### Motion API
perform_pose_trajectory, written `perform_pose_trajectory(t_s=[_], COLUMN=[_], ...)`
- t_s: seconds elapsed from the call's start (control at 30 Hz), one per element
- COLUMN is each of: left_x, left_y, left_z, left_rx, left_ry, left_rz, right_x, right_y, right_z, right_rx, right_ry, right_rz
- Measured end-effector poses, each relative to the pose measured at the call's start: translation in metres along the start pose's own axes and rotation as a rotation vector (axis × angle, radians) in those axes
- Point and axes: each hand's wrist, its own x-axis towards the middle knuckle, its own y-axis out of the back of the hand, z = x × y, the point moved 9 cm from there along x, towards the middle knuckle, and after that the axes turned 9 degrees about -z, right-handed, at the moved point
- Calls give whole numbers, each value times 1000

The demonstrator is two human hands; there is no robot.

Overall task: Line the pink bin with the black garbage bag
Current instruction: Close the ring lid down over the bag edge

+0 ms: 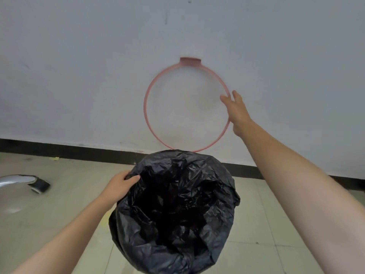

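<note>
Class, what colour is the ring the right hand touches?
Pink ring, seen best in the head view.

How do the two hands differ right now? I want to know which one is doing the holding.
The left hand is low, its grip closed on the bag at the rim; the right hand is raised, fingers spread open at the pink ring against the wall. The left pinches soft black plastic, while the right meets a thin rigid hoop. Both are bare.

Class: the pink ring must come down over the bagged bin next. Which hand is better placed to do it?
The right hand: it is already at the pink ring, while the left hand grips the black bag.
</note>
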Motion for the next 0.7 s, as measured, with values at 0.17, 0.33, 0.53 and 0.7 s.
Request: perform_pose_trajectory(t_s=[0.17,0.33,0.53,0.7], left_x=[-8,-23,-56,-81], left_y=[-13,-23,-21,-13], left_z=[-21,-20,-37,-48], left_rx=[-474,-573,-849,-727], left_ry=[147,166,172,171], left_rz=[8,27,176,360], right_x=[-31,-120,-216,-249], right_y=[-17,-29,-54,-62], right_z=[-35,-43,-7,68], right_rx=[-315,-514,-1042,-1157], right_ry=[175,443,657,415], right_rz=[-53,-141,-403,-658])
